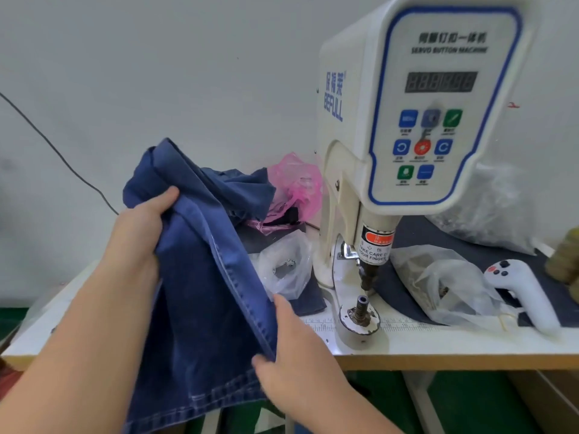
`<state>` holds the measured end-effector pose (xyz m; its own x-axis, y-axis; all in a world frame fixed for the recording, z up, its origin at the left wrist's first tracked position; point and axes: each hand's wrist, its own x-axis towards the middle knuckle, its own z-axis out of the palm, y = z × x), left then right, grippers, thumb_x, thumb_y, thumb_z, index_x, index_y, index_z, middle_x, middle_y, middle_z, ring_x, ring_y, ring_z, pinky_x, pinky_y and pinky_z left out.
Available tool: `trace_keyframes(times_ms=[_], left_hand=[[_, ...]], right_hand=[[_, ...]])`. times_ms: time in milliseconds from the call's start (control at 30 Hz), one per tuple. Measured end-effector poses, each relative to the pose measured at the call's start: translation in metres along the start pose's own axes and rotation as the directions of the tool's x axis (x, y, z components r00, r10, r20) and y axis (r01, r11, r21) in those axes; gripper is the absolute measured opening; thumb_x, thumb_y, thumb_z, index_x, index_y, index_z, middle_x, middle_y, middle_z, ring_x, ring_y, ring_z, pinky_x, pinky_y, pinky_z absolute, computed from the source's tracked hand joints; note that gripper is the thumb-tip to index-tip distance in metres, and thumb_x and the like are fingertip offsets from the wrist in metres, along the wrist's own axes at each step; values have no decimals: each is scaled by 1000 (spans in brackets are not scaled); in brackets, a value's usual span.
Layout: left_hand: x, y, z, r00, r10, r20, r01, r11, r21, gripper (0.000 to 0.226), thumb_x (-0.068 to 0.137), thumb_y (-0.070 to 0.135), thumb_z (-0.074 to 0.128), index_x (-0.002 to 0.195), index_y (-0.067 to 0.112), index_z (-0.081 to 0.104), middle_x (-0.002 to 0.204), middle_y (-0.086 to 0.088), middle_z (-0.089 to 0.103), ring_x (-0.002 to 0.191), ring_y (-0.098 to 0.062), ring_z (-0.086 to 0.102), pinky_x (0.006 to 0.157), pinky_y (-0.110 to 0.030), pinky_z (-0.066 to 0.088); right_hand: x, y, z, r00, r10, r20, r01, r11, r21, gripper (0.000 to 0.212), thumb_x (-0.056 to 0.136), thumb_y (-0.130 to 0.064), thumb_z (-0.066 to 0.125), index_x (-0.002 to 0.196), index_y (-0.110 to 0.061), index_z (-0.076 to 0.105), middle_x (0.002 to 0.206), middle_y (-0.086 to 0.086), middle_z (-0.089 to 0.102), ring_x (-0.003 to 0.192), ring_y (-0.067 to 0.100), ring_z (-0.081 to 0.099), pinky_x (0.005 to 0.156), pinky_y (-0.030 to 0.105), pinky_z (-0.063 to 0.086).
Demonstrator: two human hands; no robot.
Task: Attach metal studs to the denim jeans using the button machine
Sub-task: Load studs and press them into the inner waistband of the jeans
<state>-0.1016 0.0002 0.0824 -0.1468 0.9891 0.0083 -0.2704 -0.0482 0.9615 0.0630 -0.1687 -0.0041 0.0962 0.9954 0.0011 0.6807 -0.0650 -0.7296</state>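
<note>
Both forearms reach in from the frame's lower edge, lifting the denim jeans (pixel 200 277) above the table (pixel 470 349), left of the button machine (pixel 407 120). Her left hand (pixel 138 233) is clamped on a bunched fold, thumb over the cloth; the right hand (pixel 291 349) pinches the stitched hem edge. A sound next move, by the look of it: draw that edge flat over the lower die (pixel 362 303), fingers well clear of the punch.

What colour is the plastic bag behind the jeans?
Pink, translucent plastic bag, seen in the head view, left of the button machine.
</note>
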Motion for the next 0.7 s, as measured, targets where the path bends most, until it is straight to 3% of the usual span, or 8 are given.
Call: trace_keyframes(times_ms=[67, 133, 233, 300, 367, 467, 600, 700], left_hand=[[10, -2, 9, 994, -109, 18, 110, 989, -95, 24, 99, 33, 58, 88, 12, 66, 62, 4, 73, 58, -6, 71, 46, -16, 51], [20, -19, 12, 992, -118, 43, 123, 980, -155, 45, 105, 27, 46, 69, 18, 71, 56, 5, 69, 53, -6, 67, 54, -18, 52], [38, -54, 5, 991, -130, -19, 125, 979, -162, 44, 107, 20, 40, 72, 20, 66, 67, 8, 68, 61, -3, 60, 70, -22, 50], [51, -75, -1, 969, -204, -142, 193, 977, -93, 23, 106, 20, 43, 88, 17, 56, 85, 4, 59, 67, -5, 53, 72, -23, 51], [60, -93, -6, 931, -268, -248, 245, 962, -121, 20, 103, 20, 52, 113, 5, 61, 87, 1, 56, 67, -8, 52, 68, -26, 50], [66, -105, -16, 894, -327, -306, 304, 945, -121, 48, 92, 23, 71, 131, 0, 57, 106, -11, 68, 86, -20, 66, 85, -33, 54], [67, -95, -34, 875, -205, -438, 343, 901, 265, 75, 71, 31, 85, 129, -2, 52, 121, -19, 63, 105, -36, 64, 92, -45, 53], [51, -81, -30, 925, 180, -336, 207, 503, 839, 69, 74, 28, 74, 131, 5, 45, 134, -21, 50, 122, -46, 49, 98, -55, 44]], right_hand=[[7, 2, -6, 990, 63, -122, -42, 986, 163, 45, 90, -18, 59, 121, -40, 34, 116, -7, 57, 94, 11, 63, 76, 27, 56], [11, 3, -19, 963, 89, -253, -20, 964, 263, 31, 89, -17, 58, 97, -39, 38, 101, -10, 59, 75, 2, 59, 55, 12, 46], [3, 5, -29, 922, 12, -388, 100, 958, 269, 33, 85, -15, 61, 93, -40, 41, 97, -17, 58, 81, -7, 58, 65, 7, 45], [-8, 3, -13, 854, -205, -479, 213, 976, -38, 45, 79, -11, 63, 103, -41, 41, 128, -17, 51, 118, 0, 50, 98, 20, 44], [-13, 6, 11, 762, -415, -497, 280, 904, -325, 54, 65, -14, 72, 114, -25, 52, 139, 2, 53, 131, 22, 48, 108, 39, 41], [-10, 20, 30, 897, -403, -183, 236, 785, -572, 58, 49, -47, 81, 103, -29, 72, 124, -1, 68, 116, 20, 65, 96, 42, 54], [4, 39, 27, 970, -235, -57, 143, 748, -648, 62, 53, -65, 71, 105, -32, 72, 122, -6, 69, 111, 16, 66, 98, 40, 52], [18, 38, 21, 964, -265, 7, 228, 816, -531, 35, 88, -49, 47, 106, -21, 58, 124, -1, 56, 121, 23, 47, 115, 43, 30]])
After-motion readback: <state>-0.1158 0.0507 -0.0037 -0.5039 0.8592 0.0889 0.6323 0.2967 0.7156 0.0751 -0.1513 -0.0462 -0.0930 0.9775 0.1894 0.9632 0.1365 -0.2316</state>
